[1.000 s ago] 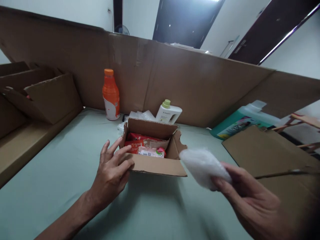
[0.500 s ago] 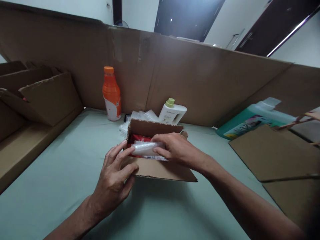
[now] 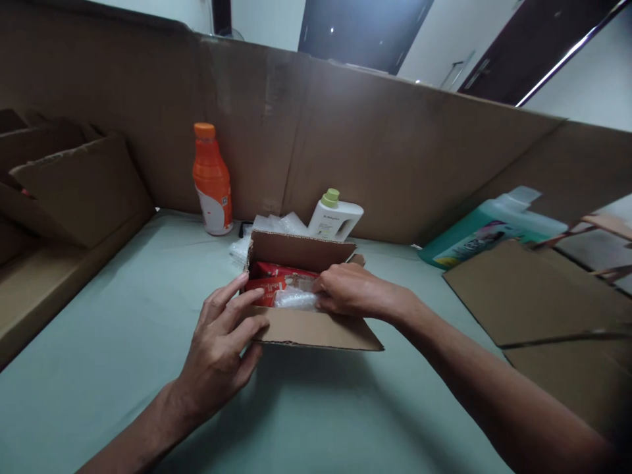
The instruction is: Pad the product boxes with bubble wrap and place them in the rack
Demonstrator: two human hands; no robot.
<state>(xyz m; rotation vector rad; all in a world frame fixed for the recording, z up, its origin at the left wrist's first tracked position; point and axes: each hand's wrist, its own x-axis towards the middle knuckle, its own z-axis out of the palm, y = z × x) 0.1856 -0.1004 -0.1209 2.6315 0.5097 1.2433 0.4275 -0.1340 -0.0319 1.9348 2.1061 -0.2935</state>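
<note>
A small open cardboard box [image 3: 316,329] sits on the pale green table. Inside it lie red snack packets [image 3: 269,280] and a clear bubble-wrap bundle [image 3: 296,299]. My right hand [image 3: 350,289] reaches into the box from the right, its fingers closed on the bubble wrap and pressing it down among the packets. My left hand [image 3: 222,349] rests against the box's front left corner, fingers spread along its side and flap.
An orange bottle [image 3: 211,181] and a white bottle with a green cap [image 3: 336,217] stand behind the box, beside loose plastic wrap [image 3: 269,227]. A teal jug [image 3: 488,230] lies at right near flat cardboard sheets [image 3: 533,296]. Tall cardboard walls [image 3: 375,151] ring the table.
My right hand brought the white bubble wrap from the right, carried it over the box, then pushed it down inside. My left hand stayed on the box's corner.
</note>
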